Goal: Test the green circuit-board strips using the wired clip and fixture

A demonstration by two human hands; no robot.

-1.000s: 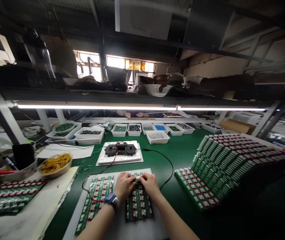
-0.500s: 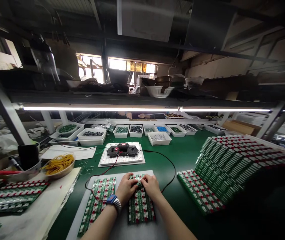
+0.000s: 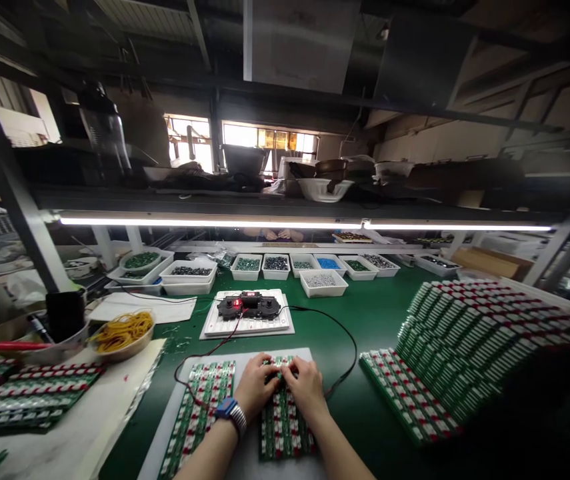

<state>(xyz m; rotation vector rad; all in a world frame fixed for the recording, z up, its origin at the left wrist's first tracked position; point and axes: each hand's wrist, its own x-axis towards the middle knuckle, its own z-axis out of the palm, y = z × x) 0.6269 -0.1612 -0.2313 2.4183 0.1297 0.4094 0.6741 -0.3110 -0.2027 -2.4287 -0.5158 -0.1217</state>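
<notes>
Green circuit boards (image 3: 285, 433) with red-and-white striped rows; yellow rubber bands (image 3: 122, 332); a green workbench mat (image 3: 365, 333)

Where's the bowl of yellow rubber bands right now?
The bowl of yellow rubber bands sits at the left of the head view, beside the black cup, above the stacked circuit boards.

Two circuit-board strips (image 3: 197, 410) lie side by side on a foam mat (image 3: 157, 433), a stacked pile of strips (image 3: 465, 353) to its right. Behind the mat sits a test fixture (image 3: 249, 307), component trays (image 3: 247, 267) beyond it, a bowl of rubber bands (image 3: 122, 337) left.
</notes>
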